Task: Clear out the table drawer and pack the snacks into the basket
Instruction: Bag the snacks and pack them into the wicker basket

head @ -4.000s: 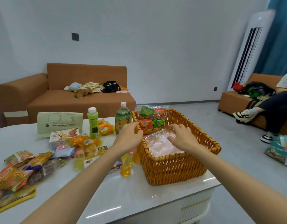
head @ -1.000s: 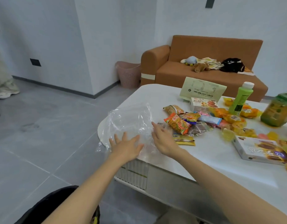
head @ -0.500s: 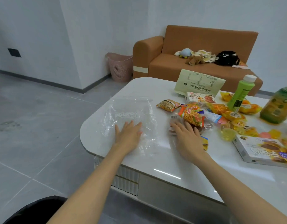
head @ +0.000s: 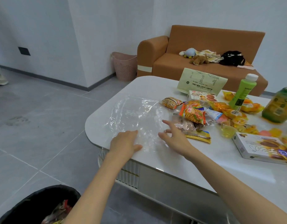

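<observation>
A clear plastic bag (head: pixel 133 113) lies flat on the left end of the white table (head: pixel 204 164). My left hand (head: pixel 125 144) presses flat on the bag's near edge, fingers straight. My right hand (head: pixel 173 136) hovers spread at the bag's right edge, beside a pile of snack packets (head: pixel 194 113) and a yellow packet (head: pixel 197 136). Orange jelly packs (head: pixel 228 110), a white biscuit box (head: pixel 262 147), a green bottle (head: pixel 242 92) and a tea bottle (head: pixel 280 105) stand further right. The basket is out of view.
A black bin (head: pixel 34 206) with rubbish sits on the floor at lower left. A pink hamper (head: pixel 125 67) stands by the orange sofa (head: pixel 188 62) behind the table. A green paper bag (head: pixel 201 81) leans at the table's far edge. Grey floor lies to the left.
The view swung from the basket to the table's left end. My left hand stays on the plastic bag; my right hand moved left off the snack packets to the bag's edge.
</observation>
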`<state>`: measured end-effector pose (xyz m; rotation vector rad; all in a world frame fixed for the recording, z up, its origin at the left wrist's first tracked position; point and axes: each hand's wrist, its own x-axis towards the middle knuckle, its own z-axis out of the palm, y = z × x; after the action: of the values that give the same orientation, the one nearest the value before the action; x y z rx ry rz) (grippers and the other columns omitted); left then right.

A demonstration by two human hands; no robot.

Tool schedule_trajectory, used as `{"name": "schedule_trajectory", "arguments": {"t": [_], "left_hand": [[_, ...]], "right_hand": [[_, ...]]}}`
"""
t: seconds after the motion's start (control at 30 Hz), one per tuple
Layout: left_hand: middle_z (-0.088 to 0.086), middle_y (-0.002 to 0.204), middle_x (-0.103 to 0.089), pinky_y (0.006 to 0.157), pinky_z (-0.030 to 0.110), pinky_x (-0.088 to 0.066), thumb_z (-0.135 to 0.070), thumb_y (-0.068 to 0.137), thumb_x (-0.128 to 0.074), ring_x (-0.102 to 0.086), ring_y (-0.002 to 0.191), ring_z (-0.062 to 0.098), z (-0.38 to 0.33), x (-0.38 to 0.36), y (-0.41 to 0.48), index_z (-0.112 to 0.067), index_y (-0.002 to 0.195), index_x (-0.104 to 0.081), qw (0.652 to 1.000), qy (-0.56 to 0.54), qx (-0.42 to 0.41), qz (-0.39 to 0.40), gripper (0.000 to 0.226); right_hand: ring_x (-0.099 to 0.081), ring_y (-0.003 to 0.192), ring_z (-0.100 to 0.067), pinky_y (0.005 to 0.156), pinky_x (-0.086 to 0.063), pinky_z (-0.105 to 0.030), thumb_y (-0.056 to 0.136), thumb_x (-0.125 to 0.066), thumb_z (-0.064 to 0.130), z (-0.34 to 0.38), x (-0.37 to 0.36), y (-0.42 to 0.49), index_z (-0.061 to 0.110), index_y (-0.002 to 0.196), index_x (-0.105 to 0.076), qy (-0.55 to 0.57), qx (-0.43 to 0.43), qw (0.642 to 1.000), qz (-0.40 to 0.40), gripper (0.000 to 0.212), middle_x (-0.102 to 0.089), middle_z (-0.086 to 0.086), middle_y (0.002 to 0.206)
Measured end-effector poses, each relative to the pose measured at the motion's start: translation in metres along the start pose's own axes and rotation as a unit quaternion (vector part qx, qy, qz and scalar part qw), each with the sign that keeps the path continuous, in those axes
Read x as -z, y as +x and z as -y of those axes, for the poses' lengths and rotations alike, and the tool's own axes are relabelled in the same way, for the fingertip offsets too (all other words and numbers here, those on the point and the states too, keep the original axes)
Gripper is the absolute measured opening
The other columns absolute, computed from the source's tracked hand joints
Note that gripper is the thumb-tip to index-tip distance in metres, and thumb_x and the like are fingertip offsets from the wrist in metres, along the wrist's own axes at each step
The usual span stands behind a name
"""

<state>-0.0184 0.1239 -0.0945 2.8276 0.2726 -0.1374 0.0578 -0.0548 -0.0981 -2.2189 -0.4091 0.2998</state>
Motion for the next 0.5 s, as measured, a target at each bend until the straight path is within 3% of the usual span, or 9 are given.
{"name": "schedule_trajectory", "arguments": {"t": [0.07,0.13,0.23,0.33,0.43,0.5], "left_hand": [[-0.001,0.143,-0.044,0.100,0.035,-0.038,-0.034,0.095,-0.054,-0.036,0.131,0.023,-0.003,-0.002,-0.004,-0.025,0.145,-0.037,1.000,-0.024,-0.012,-0.015,0.053],[-0.002,0.151,-0.032,0.103,0.035,-0.035,-0.031,0.096,-0.053,-0.028,0.137,0.022,-0.007,-0.005,-0.007,-0.025,0.145,-0.036,0.999,-0.033,-0.017,-0.017,0.052],[0.004,0.161,0.000,0.114,0.044,-0.021,-0.039,0.095,-0.054,-0.002,0.147,0.029,-0.008,-0.007,-0.004,-0.030,0.153,-0.010,1.000,0.006,-0.002,-0.016,0.073],[0.012,0.156,0.025,0.116,0.055,-0.009,-0.042,0.093,-0.056,0.017,0.144,0.040,-0.009,-0.007,0.001,-0.035,0.150,0.014,0.999,0.020,0.015,-0.027,0.091],[0.021,0.152,0.030,0.117,0.055,-0.009,-0.042,0.092,-0.058,0.019,0.142,0.045,-0.017,-0.008,0.004,-0.032,0.146,0.027,0.999,0.004,0.018,-0.049,0.102],[0.021,0.153,0.028,0.116,0.054,-0.010,-0.049,0.091,-0.055,0.017,0.142,0.045,-0.027,-0.010,0.007,-0.030,0.145,0.030,0.999,-0.035,0.008,-0.041,0.102]], "right_hand": [[-0.060,0.102,-0.021,0.088,-0.052,-0.042,0.092,-0.061,0.031,-0.001,-0.007,0.006,0.029,0.142,-0.035,0.034,-0.003,0.998,-0.043,0.057,-0.061,-0.005,0.115],[-0.062,0.091,-0.020,0.083,-0.053,-0.044,0.086,-0.069,0.022,-0.003,-0.009,0.012,0.022,0.136,-0.041,0.043,-0.011,0.994,-0.103,0.057,-0.064,0.003,0.097],[-0.064,0.083,-0.018,0.076,-0.056,-0.043,0.080,-0.074,0.013,-0.007,-0.003,0.017,0.018,0.125,-0.049,0.061,-0.003,0.985,-0.164,0.051,-0.065,0.004,0.084],[-0.068,0.068,-0.020,0.066,-0.060,-0.038,0.084,-0.070,0.007,-0.005,0.012,0.021,0.010,0.108,-0.064,0.156,0.016,0.966,-0.205,0.025,-0.070,-0.007,0.090],[-0.068,0.062,-0.026,0.056,-0.059,-0.037,0.092,-0.057,0.004,-0.001,0.029,0.020,0.010,0.102,-0.062,0.221,0.035,0.933,-0.281,0.013,-0.068,-0.008,0.091],[-0.067,0.067,-0.023,0.051,-0.054,-0.028,0.096,-0.050,0.005,-0.003,0.040,0.017,0.014,0.103,-0.058,0.241,0.028,0.911,-0.332,0.014,-0.068,-0.005,0.093]]}}
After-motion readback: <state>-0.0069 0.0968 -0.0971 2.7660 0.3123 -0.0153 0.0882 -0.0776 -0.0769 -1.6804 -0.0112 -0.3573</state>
